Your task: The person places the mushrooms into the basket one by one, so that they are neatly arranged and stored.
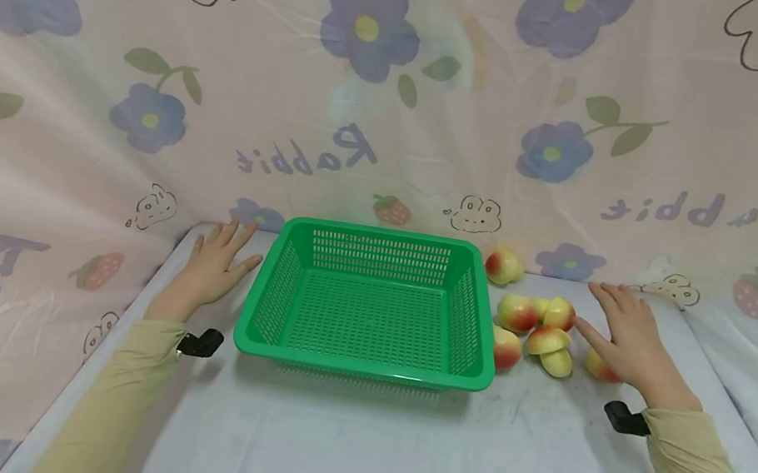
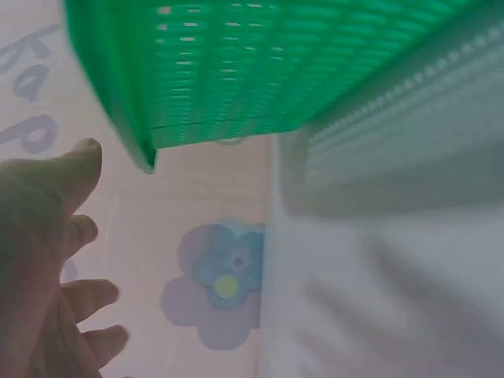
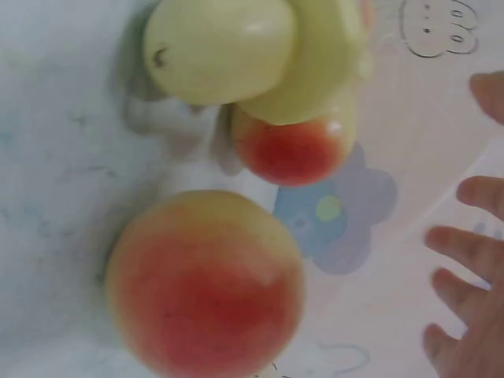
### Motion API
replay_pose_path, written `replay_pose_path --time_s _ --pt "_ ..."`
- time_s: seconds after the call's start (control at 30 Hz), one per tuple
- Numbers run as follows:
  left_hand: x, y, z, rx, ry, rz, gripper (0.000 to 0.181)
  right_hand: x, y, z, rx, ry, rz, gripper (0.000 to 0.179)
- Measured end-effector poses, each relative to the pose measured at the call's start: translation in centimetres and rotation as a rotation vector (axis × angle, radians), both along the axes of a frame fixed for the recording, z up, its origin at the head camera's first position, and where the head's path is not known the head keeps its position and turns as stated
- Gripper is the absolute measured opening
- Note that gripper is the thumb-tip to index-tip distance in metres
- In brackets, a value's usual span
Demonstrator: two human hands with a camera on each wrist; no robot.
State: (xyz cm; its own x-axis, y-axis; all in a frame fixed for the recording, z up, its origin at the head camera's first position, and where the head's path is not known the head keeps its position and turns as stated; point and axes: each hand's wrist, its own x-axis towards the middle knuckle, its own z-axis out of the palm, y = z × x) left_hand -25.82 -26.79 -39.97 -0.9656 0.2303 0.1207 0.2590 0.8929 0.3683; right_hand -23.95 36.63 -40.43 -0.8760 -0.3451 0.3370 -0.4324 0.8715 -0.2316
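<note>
A green plastic basket [image 1: 361,366] with slotted walls stands on the white table, its inside bare. Left of it, my left hand [image 1: 215,267] is spread, fingers straight; in the left wrist view the thumb [image 2: 83,169] is apart from the basket's rim [image 2: 134,134]. Several yellow-and-red fruits [image 1: 518,313], like peaches or apples, lie to the basket's right, some leaning together. My right hand [image 1: 627,339] spreads its fingers right of them, holding nothing. One fruit [image 1: 599,367] is partly hidden beneath that hand; a large round fruit [image 3: 205,283] fills the lower right wrist view.
A cloth backdrop [image 1: 442,138] printed with flowers and rabbits rises behind the table and along its left side. One fruit [image 1: 504,266] sits by the basket's far right corner, close to the backdrop. White table surface [image 1: 341,450] extends in front of the basket.
</note>
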Motion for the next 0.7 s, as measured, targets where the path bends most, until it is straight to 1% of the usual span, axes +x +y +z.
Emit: replay_pose_path --time_s 0.07,0.17,0.23,0.33,0.43,0.57,0.63,0.7 --pt "0.0 -0.1 0.3 0.073 -0.003 -0.029 0.068 0.0 -0.1 0.3 -0.037 0.021 0.019 0.059" --pt "0.1 -0.2 0.6 0.162 -0.019 -0.059 0.069 0.1 -0.1 0.8 -0.108 -0.014 0.024 0.053" --pt "0.2 -0.3 0.9 0.219 -0.054 -0.069 0.069 0.4 -0.1 1.1 -0.162 -0.058 0.010 0.051" --pt "0.3 -0.4 1.1 0.298 -0.132 -0.070 0.070 0.8 0.0 1.5 -0.235 -0.111 -0.008 0.048" --pt "0.5 -0.6 1.3 0.377 -0.200 -0.081 0.069 1.2 0.0 2.0 -0.288 -0.130 -0.039 0.045" --pt "0.6 -0.9 1.4 0.476 -0.256 -0.098 0.066 1.6 0.2 2.5 -0.347 -0.161 -0.075 0.043" --pt "0.6 -1.0 1.4 0.523 -0.285 -0.102 0.065 1.7 0.4 2.6 -0.389 -0.172 -0.074 0.042" --pt "0.6 -1.0 1.4 0.562 -0.321 -0.090 0.064 1.8 0.7 2.6 -0.424 -0.176 -0.067 0.040"
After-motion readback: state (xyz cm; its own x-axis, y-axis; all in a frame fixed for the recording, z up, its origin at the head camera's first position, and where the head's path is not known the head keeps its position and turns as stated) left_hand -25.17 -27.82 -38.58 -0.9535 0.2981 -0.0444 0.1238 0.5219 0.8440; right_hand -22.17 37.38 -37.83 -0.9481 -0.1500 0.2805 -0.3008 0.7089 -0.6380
